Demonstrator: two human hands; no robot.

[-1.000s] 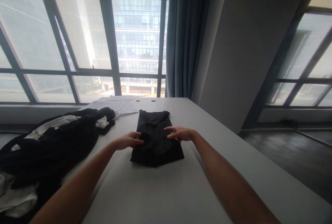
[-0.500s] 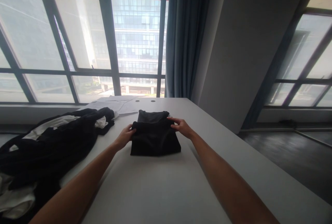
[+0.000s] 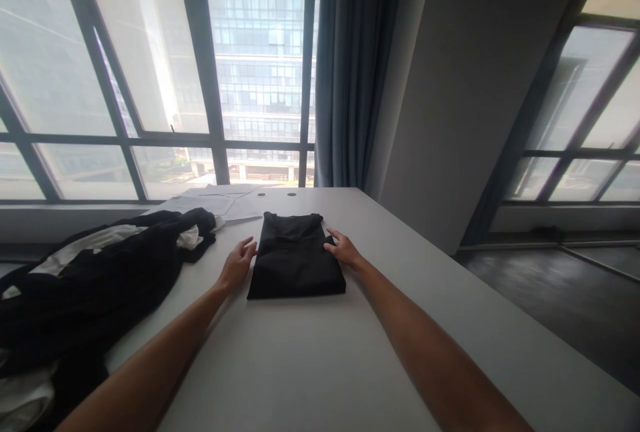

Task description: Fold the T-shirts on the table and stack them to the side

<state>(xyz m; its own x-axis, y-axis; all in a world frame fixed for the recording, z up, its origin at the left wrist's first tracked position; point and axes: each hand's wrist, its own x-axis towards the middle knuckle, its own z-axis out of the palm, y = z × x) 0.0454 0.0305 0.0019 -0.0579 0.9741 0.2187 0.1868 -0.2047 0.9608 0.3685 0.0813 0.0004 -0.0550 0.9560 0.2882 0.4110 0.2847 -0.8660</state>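
A folded black shirt (image 3: 297, 265) lies flat on the white table in front of me, its narrower end away from me. Beside its left edge is my left hand (image 3: 239, 264), fingers apart and holding nothing. My right hand (image 3: 345, 249) is at the right edge, where a small bit of the black cloth shows pinched between thumb and fingers.
A heap of black and white clothes (image 3: 115, 265) covers the table's left side. White paper sheets (image 3: 215, 205) lie at the far left, near the windows. The white table (image 3: 300, 359) ends at a slanting right edge, beside a grey pillar (image 3: 450, 85) and a blue curtain (image 3: 350, 72).
The raised upper layer of the black shirt has come down flat. My left hand has let go and moved slightly away from the cloth. The right hand has moved slightly lower along its edge.
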